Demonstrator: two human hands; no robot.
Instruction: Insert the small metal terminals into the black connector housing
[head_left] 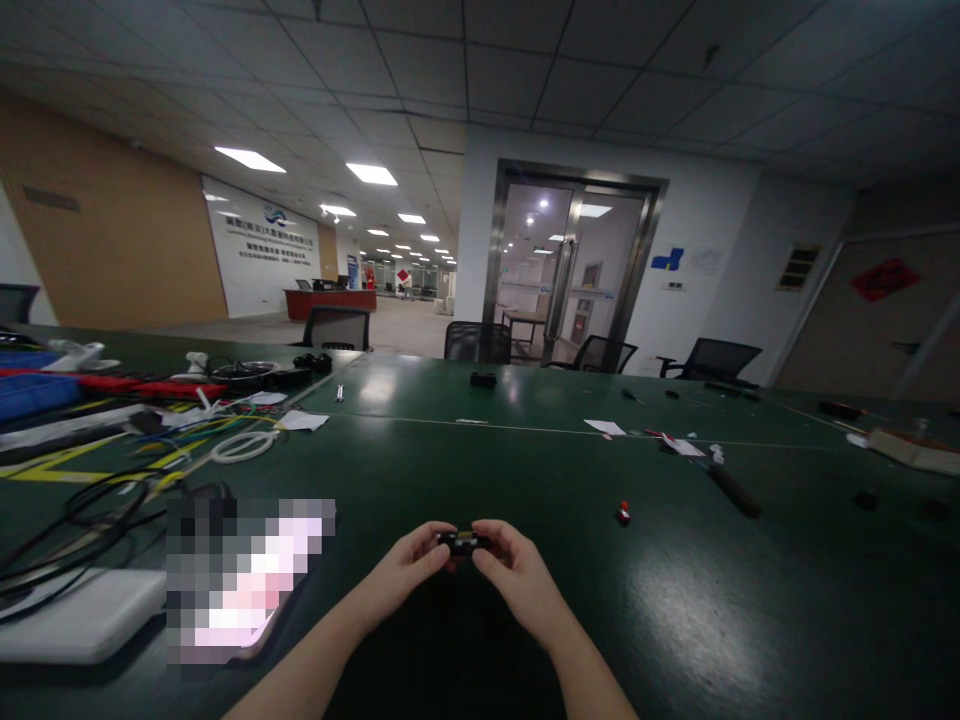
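The left hand (412,562) and the right hand (519,568) are pinching a small black part (463,544) between thumbs and fingertips, one hand at each end, over the near middle of the green table (420,460). A small red-and-black piece (623,513) is lying to the right. Light, even pressure from both sides, thumbs off the part's middle, is probably serving best against tilting or slipping.
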